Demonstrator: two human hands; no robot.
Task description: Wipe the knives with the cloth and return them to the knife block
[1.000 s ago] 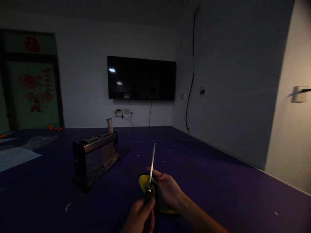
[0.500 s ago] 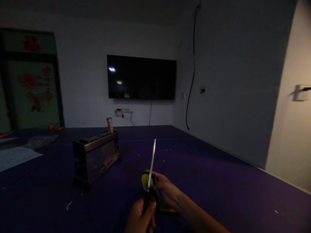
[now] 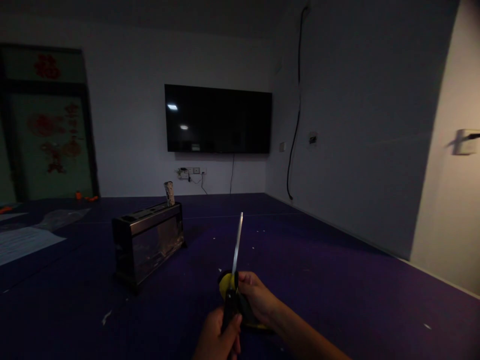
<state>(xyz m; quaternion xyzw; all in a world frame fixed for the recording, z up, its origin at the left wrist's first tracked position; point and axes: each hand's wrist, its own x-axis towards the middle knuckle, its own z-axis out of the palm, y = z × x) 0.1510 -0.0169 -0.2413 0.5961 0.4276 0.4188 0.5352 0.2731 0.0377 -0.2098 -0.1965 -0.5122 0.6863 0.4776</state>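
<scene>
In the head view, my left hand (image 3: 221,332) is closed round the black handle of a screwdriver (image 3: 237,245). Its long silver shaft points up and away, leaning slightly right. My right hand (image 3: 258,297) is closed on a yellow-and-black object (image 3: 227,284) whose kind I cannot make out. A rounded yellow end of it with a dark rim shows beside the foot of the shaft; its lower part lies in shadow under my right wrist. Both hands are close together, and the handle overlaps the yellow-and-black object.
Left of my hands a dark box-shaped appliance (image 3: 150,245) stands on the purple-blue surface (image 3: 322,280), with a patterned cylinder (image 3: 169,193) on top. Papers (image 3: 28,242) and clear plastic (image 3: 63,217) lie far left. White scraps are scattered about. A television (image 3: 219,120) hangs on the far wall.
The screwdriver's tip has shifted slightly right. My right hand and the yellow-and-black object have come a little lower, and the object now sits nearer the foot of the shaft.
</scene>
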